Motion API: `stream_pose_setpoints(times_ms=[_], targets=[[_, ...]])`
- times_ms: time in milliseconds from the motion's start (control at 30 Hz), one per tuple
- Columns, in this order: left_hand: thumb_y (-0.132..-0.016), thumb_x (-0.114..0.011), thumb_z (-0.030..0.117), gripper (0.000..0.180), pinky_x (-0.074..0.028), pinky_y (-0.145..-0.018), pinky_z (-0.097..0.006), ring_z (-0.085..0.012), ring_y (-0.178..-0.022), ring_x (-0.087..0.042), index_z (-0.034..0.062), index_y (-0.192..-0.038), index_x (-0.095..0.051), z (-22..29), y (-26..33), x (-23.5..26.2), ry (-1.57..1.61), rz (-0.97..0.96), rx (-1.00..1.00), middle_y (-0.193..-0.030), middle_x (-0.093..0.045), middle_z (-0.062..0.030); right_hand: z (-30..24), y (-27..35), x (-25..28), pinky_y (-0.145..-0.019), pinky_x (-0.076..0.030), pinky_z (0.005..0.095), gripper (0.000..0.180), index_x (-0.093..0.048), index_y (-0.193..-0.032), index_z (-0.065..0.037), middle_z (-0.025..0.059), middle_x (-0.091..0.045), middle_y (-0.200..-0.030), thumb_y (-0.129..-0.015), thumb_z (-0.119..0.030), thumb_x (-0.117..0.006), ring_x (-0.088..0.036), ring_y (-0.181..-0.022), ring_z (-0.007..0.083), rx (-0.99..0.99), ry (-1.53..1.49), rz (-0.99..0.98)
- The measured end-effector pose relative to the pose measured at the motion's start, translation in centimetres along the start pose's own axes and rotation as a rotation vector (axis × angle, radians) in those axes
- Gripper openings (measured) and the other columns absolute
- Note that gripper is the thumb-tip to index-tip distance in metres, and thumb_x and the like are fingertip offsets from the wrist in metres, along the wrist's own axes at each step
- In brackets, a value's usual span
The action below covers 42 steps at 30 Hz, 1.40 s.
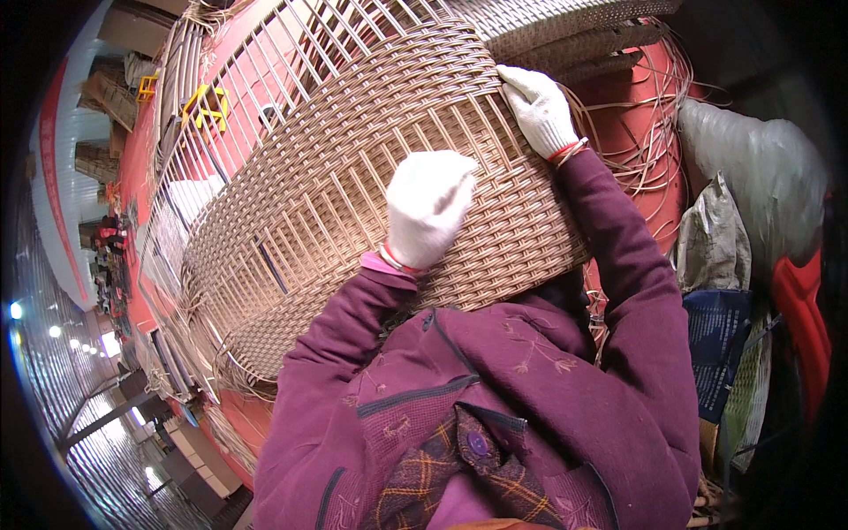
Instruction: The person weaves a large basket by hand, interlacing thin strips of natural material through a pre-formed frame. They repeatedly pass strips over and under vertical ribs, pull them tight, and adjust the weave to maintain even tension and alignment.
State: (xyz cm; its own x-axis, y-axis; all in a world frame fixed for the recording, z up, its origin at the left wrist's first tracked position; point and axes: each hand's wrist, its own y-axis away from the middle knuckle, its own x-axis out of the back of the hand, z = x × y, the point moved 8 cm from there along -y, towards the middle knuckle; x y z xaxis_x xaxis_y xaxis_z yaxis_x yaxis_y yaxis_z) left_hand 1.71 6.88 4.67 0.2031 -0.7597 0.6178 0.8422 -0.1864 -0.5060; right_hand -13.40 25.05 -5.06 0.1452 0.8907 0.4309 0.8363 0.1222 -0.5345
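A large brown wicker panel (512, 238) lies slanted across my lap, densely woven along its near and far parts. Between them runs an open band of bare parallel rods (331, 208). My left hand (428, 208), in a white knitted glove, is closed in a fist over the near woven part beside this band; whatever its fingers hold is hidden. Around the panel's right edge, near its upper corner, my right hand (539, 110), gloved the same way, is closed. Part of its fingers is out of sight.
Loose wicker strands (649, 150) lie tangled on the red floor at right, near a translucent plastic bag (751, 168) and a blue printed sack (714, 344). More woven pieces (565, 31) lie beyond the panel. A yellow object (206, 108) stands on the floor at far left.
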Motion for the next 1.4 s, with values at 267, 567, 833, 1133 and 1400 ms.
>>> stream_pose_setpoints(times_ms=[267, 567, 833, 1133, 1400], targets=[[-0.099, -0.072, 0.015, 0.02, -0.057, -0.09, -0.032, -0.0168, -0.098, -0.075, 0.0062, -0.115, -0.08, -8.7, -3.3, 8.4, -0.344, -0.003, 0.32, -0.109, -0.079, -0.0083, -1.1, -0.3, 0.4, -0.092, -0.059, 0.0408, 0.024, -0.076, -0.119, 0.001, 0.0209, -0.078, -0.11, -0.096, -0.006, -0.071, -0.075, -0.1, 0.0369, 0.069, -0.026, 0.036], [-0.097, -0.067, 0.026, 0.024, -0.057, -0.095, -0.041, -0.0314, -0.107, -0.073, 0.0104, -0.113, -0.078, -11.9, -4.4, 7.9, -0.392, -0.173, 0.294, -0.113, -0.077, -0.0126, 0.5, 0.0, -0.3, -0.1, -0.055, 0.0388, 0.03, -0.076, -0.126, -0.004, 0.0159, -0.078, -0.119, -0.097, -0.009, -0.071, -0.073, -0.108, 0.0319, -0.021, 0.031, -0.029], [-0.096, -0.07, 0.026, 0.024, -0.057, -0.087, -0.042, -0.0321, -0.099, -0.072, 0.0138, -0.116, -0.077, -12.1, -3.4, 8.8, -0.513, -0.198, 0.224, -0.106, -0.075, -0.0117, 1.5, 0.3, -0.7, -0.102, -0.055, 0.0373, 0.029, -0.076, -0.127, -0.003, 0.0161, -0.078, -0.119, -0.099, -0.009, -0.07, -0.073, -0.11, 0.0301, -0.044, -0.059, -0.025], [-0.097, -0.069, 0.022, 0.022, -0.057, -0.079, -0.042, -0.0316, -0.089, -0.07, 0.0144, -0.117, -0.075, -11.1, -2.7, 7.6, -0.564, -0.159, 0.08, -0.097, -0.069, -0.0098, 0.8, 0.2, -0.4, -0.1, -0.055, 0.0389, 0.03, -0.076, -0.127, -0.004, 0.0169, -0.078, -0.118, -0.098, -0.01, -0.07, -0.073, -0.109, 0.032, -0.012, -0.007, -0.025], [-0.092, -0.077, 0.027, 0.027, -0.056, -0.085, -0.038, -0.0287, -0.092, -0.072, 0.0082, -0.112, -0.076, -12.9, -4.1, 7.0, -0.38, -0.283, 0.328, -0.097, -0.073, -0.013, -0.4, -0.1, 0.1, -0.098, -0.056, 0.0404, 0.03, -0.075, -0.126, -0.003, 0.0182, -0.078, -0.118, -0.096, -0.007, -0.069, -0.073, -0.108, 0.0338, 0.004, 0.015, -0.021]])
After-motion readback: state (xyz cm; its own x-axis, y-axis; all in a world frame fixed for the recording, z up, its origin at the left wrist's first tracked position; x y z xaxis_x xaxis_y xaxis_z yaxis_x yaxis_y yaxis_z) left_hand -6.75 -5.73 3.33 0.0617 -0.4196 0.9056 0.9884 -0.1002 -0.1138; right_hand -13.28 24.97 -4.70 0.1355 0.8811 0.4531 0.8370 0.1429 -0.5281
